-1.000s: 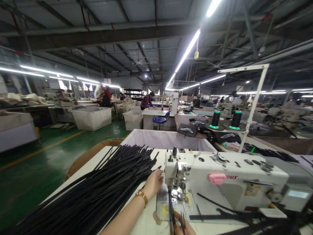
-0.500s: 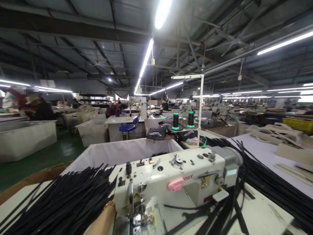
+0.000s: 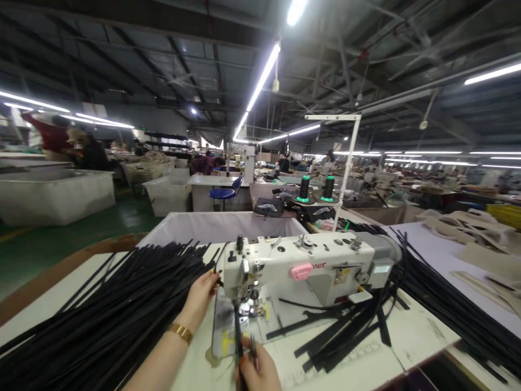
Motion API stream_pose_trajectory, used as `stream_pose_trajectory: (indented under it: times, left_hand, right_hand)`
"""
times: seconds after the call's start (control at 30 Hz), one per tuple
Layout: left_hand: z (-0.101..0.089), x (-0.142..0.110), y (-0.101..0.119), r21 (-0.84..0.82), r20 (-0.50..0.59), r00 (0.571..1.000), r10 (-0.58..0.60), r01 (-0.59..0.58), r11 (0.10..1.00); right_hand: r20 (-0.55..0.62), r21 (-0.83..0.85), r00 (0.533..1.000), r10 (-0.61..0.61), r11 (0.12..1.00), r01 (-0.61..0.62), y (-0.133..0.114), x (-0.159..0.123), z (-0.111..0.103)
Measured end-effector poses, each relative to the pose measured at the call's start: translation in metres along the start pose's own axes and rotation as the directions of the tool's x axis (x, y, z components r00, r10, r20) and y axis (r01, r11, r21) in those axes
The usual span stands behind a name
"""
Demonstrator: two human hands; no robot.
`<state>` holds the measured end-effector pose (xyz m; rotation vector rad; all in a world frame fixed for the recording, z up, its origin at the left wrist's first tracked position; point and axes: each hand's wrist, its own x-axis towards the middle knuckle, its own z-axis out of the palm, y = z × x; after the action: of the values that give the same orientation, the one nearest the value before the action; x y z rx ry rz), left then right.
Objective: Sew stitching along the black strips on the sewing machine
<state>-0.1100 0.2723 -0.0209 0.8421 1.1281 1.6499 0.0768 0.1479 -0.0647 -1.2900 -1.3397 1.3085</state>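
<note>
A white sewing machine (image 3: 280,255) stands before me. My left hand (image 3: 201,293), with a gold band at the wrist, is closed beside the left end of its head, fingertips pinching a dark strip partly hidden there. At the front, my right hand (image 3: 260,366) grips a narrow black strip (image 3: 237,331) running toward the presser foot (image 3: 245,309). A thin, two-pronged dark tool (image 3: 253,350) sticks up from the same hand; its kind is unclear. Many black strips (image 3: 122,304) lie piled left of the machine.
More black strips (image 3: 334,336) lie under the machine arm and to the right. Two black thread cones (image 3: 304,190) stand behind, beside a white thread stand (image 3: 348,168). A white-lined bin (image 3: 195,225) is beyond the table. Other people work farther away.
My view has tilted down and turned left. My right hand has come into view with the strip and tool. More of my left hand shows beside the machine head.
</note>
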Motion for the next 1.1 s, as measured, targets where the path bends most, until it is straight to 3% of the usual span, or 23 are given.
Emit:
stream_pose_trajectory:
  times: [0.13,0.2,0.27,0.33,0.4,0.5,0.7,0.9,1.1]
  left_hand:
    - [-0.034,-0.035,-0.012,-0.089,-0.064,0.998,0.001,-0.006,0.996]
    - [-0.042,-0.048,-0.016,-0.113,-0.091,0.996,0.011,-0.021,0.993]
    - [-0.045,-0.056,-0.017,-0.133,-0.104,0.994,0.022,-0.036,0.990]
    - [-0.044,-0.060,-0.017,-0.153,-0.104,0.994,0.033,-0.048,0.987]
    - [-0.043,-0.061,-0.016,-0.170,-0.101,0.994,0.038,-0.055,0.984]
    - [-0.044,-0.059,-0.016,-0.191,-0.104,0.994,0.034,-0.053,0.980]
    - [-0.047,-0.054,-0.022,-0.196,-0.112,0.994,0.008,-0.030,0.980]
    - [-0.045,-0.052,-0.022,-0.197,-0.130,0.992,-0.003,-0.023,0.980]
    - [-0.042,-0.056,-0.017,-0.179,-0.122,0.993,0.008,-0.030,0.983]
  right_hand:
    - [-0.102,-0.277,0.979,-0.178,0.950,0.144,-0.023,-0.012,-0.010]
    - [-0.050,-0.312,0.985,-0.164,0.940,0.140,-0.040,-0.014,-0.011]
    - [0.075,-0.179,0.996,-0.053,0.982,0.066,-0.053,-0.012,-0.003]
    - [0.198,0.047,0.974,0.114,0.991,-0.126,-0.060,-0.004,0.013]
    - [0.285,0.276,0.921,0.265,0.898,-0.344,-0.061,0.010,0.031]
    - [0.346,0.466,0.866,0.361,0.735,-0.492,-0.055,0.039,0.052]
    - [0.424,0.560,0.823,0.378,0.605,-0.566,-0.044,0.076,0.065]
    - [0.472,0.603,0.808,0.353,0.539,-0.588,-0.041,0.071,0.060]
    - [0.443,0.649,0.834,0.329,0.524,-0.552,-0.046,0.076,0.063]
